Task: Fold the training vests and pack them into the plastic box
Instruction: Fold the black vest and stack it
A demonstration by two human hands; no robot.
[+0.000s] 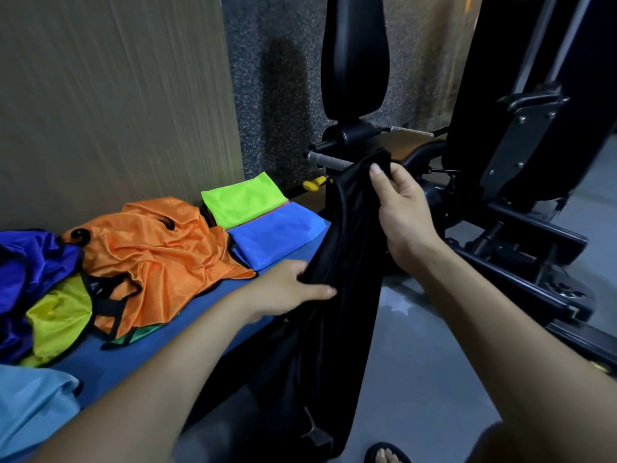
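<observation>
Black vest (337,262) hung unfolded over the bench (200,315) edge — right hand (400,208) pinched its top, left hand (287,289) gripped mid-length. Green vest (243,198) and blue vest (277,235) lay folded; the orange vest (157,255) and others remained — no box was visible.

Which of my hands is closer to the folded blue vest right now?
Left. The left hand holds the black vest just below the folded blue vest; the right hand pinches the black vest's top, farther off to the right.
</observation>
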